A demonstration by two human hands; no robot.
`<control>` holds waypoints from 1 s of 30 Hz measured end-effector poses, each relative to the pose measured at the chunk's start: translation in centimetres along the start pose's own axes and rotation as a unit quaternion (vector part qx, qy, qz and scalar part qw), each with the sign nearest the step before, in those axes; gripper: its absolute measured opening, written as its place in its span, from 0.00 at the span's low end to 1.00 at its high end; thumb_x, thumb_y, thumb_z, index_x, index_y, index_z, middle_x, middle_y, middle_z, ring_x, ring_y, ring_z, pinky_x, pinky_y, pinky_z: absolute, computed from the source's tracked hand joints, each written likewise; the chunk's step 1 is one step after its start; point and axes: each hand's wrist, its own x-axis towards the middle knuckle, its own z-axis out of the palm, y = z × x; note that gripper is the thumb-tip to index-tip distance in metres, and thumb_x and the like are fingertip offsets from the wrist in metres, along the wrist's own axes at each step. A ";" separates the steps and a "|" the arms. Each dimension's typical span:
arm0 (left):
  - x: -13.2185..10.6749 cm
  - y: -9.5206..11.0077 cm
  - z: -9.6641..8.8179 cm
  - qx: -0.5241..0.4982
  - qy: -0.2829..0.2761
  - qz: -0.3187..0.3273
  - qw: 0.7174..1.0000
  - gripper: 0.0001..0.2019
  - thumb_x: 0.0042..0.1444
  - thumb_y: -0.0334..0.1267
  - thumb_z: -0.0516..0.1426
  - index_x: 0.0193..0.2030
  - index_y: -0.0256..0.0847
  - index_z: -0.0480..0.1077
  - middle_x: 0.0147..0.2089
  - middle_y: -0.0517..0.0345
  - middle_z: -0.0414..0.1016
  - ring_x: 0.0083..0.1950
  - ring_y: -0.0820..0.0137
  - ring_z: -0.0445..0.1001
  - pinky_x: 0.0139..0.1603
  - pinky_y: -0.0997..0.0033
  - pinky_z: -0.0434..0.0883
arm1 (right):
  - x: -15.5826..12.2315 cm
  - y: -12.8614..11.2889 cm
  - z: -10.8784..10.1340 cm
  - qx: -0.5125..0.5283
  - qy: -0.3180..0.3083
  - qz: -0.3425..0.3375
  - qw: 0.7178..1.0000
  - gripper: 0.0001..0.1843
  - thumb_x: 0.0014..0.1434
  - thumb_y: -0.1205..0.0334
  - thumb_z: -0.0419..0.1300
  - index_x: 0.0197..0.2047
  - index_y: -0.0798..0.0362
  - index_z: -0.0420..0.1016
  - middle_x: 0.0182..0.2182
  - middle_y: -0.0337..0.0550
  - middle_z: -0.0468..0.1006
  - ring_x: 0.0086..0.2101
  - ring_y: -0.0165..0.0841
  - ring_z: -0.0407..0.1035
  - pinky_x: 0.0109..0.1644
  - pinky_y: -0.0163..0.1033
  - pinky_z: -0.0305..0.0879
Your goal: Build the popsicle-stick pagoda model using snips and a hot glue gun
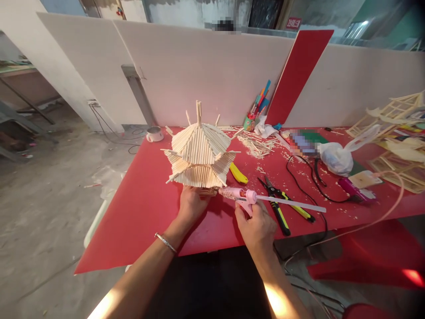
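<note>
A model pavilion (199, 150) built of thin wooden sticks, with a two-tiered roof, stands on the red tabletop (146, 190) in front of me. My left hand (192, 204) grips its base from below the lower eave; the fingertips are hidden behind the roof edge. In my right hand (257, 223) is a pink glue gun (244, 197), its nozzle pointing left at the underside of the model's right front corner. A long clear glue stick (292, 203) juts from the gun's back end. Whether the nozzle touches the wood, I cannot tell.
Yellow-and-black pliers (282, 204) and a yellow-handled tool (238, 173) lie close by on the right. Loose sticks (259, 144), a pen cup (250, 120), a plastic bag (336, 158) and cables sit farther back. A mug (154, 134) stands at the left rear.
</note>
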 end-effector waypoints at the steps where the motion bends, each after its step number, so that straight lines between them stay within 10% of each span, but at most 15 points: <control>1: 0.0 -0.1 0.1 0.012 0.005 -0.001 1.000 0.05 0.50 0.35 0.61 0.31 0.39 0.79 0.36 0.48 0.81 0.41 0.57 0.78 0.43 0.59 0.75 | 0.0 -0.1 -0.1 -0.006 0.001 -0.008 1.000 0.13 0.62 0.54 0.58 0.34 0.56 0.76 0.28 0.47 0.80 0.24 0.32 0.72 0.28 0.36 0.60; 30: -0.2 0.5 0.5 0.042 -0.012 -0.026 0.999 0.03 0.49 0.32 0.61 0.31 0.39 0.77 0.39 0.48 0.80 0.43 0.56 0.76 0.37 0.63 0.73 | 0.6 -1.3 -1.3 -0.095 0.018 -0.099 0.990 0.08 0.62 0.65 0.57 0.33 0.50 0.75 0.19 0.37 0.70 0.20 0.29 0.62 0.24 0.36 0.51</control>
